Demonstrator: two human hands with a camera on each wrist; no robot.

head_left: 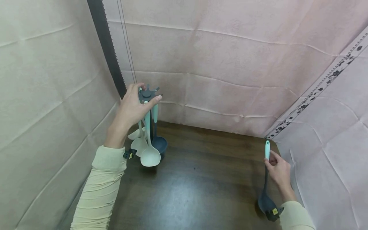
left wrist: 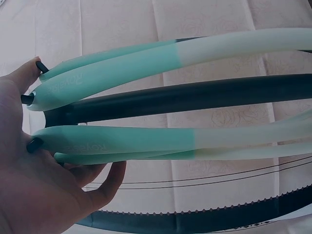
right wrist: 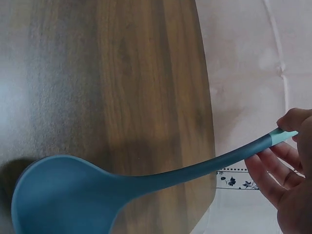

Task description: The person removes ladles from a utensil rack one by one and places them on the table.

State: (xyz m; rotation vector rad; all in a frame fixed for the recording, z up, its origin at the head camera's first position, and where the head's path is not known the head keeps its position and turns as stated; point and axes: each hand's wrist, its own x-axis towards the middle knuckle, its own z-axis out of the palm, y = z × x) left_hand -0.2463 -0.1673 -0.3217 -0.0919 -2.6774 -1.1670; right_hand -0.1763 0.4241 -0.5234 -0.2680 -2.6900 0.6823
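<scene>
On the left, my left hand [head_left: 133,103] grips the hooked top of a dark utensil stand [head_left: 147,94], fingers behind and thumb at a front hook. Mint-handled utensils hang around its post [left wrist: 195,92]: a white ladle [head_left: 150,157] in front, another white utensil [head_left: 139,145] beside it, and a dark blue utensil [head_left: 159,143] to the right. Others are partly hidden. Far to the right, my right hand [head_left: 278,169] pinches the mint handle [head_left: 267,149] of a dark blue ladle [right wrist: 63,200]. The ladle's bowl points down, close over the table.
The brown wooden table [head_left: 198,172] spans the space between both hands. Pale cloth walls [head_left: 218,80] enclose it at the back and sides. A floral border strip [head_left: 311,95] runs down the back right corner, and a black strip [head_left: 106,44] down the left one.
</scene>
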